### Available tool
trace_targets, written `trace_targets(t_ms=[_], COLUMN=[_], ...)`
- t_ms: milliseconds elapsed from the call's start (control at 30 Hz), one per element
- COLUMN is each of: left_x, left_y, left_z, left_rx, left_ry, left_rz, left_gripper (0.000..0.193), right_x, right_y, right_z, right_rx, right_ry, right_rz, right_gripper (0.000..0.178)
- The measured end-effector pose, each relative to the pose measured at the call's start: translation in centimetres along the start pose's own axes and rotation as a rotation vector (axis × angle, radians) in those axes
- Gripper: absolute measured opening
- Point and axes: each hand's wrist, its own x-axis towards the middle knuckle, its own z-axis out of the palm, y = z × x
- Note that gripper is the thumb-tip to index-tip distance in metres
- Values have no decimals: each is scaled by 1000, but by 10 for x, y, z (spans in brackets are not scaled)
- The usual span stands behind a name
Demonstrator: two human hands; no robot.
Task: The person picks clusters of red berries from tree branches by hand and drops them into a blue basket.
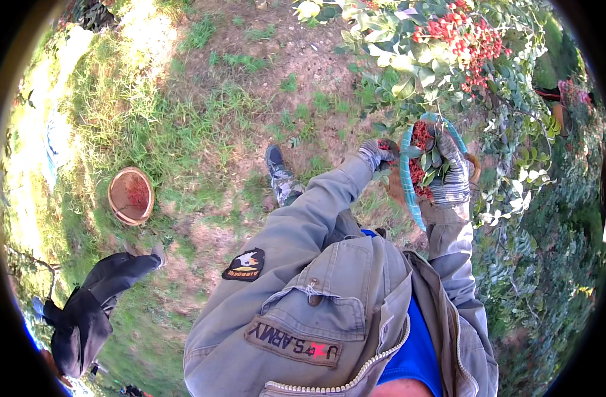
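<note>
My left hand (380, 152), in a grey glove, is closed on a small cluster of red berries (383, 144) just left of the basket. A blue-green band wraps the rim of the basket (409, 196), and red berries (420, 135) lie inside. My right hand (452, 164), in a grey striped glove, is over the basket's right side. Its fingers curl around a sprig of green leaves (430, 161). The fingertips are partly hidden by those leaves.
A leafy bush with bunches of red berries (467, 41) rises ahead and to the right. On the grass at left stands a round basket (149, 210) with red berries in it. A person in dark clothes (88, 317) is at the lower left.
</note>
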Motion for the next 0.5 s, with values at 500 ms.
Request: trace_targets(t_ms=[500], left_x=[-83], left_y=[52], left_z=[10], left_rx=[36], left_ry=[197], left_rz=[29], left_gripper=[23], right_x=[-29], right_y=[56], right_z=[7], right_rx=[-277], right_ry=[220], right_rz=[-70], right_gripper=[38])
